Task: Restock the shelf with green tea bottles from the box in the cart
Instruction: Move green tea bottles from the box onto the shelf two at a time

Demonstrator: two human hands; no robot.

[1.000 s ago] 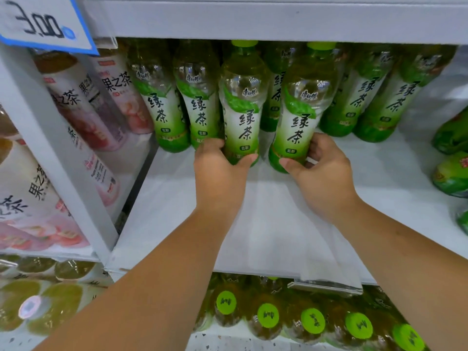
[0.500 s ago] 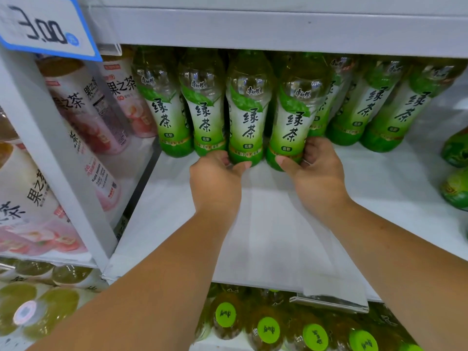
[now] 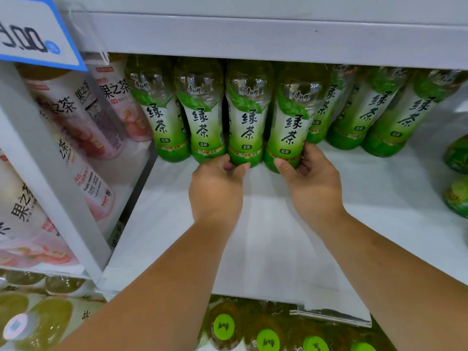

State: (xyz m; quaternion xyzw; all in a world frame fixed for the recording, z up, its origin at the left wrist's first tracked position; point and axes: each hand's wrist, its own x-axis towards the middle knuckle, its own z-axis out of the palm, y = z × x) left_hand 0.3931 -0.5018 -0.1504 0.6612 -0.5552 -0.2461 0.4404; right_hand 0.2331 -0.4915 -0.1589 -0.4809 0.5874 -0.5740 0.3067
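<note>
Head view faces a white shelf point(image 3: 266, 244) whose far end, from eleven round to one o'clock, holds a row of standing green tea bottles point(image 3: 364, 115) with green-and-white labels, packed side by side. Both forearms reach in from six o'clock. The left hand point(image 3: 215, 188) is curled round the base of the third bottle point(image 3: 247, 127) counted from the left of the row, thumb tip laid on the green foot of it, the other fingers tucked out of sight on its left side, against the neighbouring bottle. Just to its right, at about one o'clock from it, the right hand point(image 3: 311, 183) grips the base of the fourth bottle point(image 3: 291, 127), thumb across the front of the foot and fingers wrapped round its right side. Both bottles stand on the shelf, touching each other and in line with the rest of the row; the two hands are near but apart. At nine o'clock a white divider point(image 3: 50, 186) walls off pink-labelled tea bottles point(image 3: 76, 117), and a blue-edged price tag point(image 3: 33, 34) sits at ten o'clock. Green packaged goods point(image 3: 458, 153) show at three o'clock. Below, at six o'clock, green-capped bottles point(image 3: 267, 339) fill a lower shelf.
</note>
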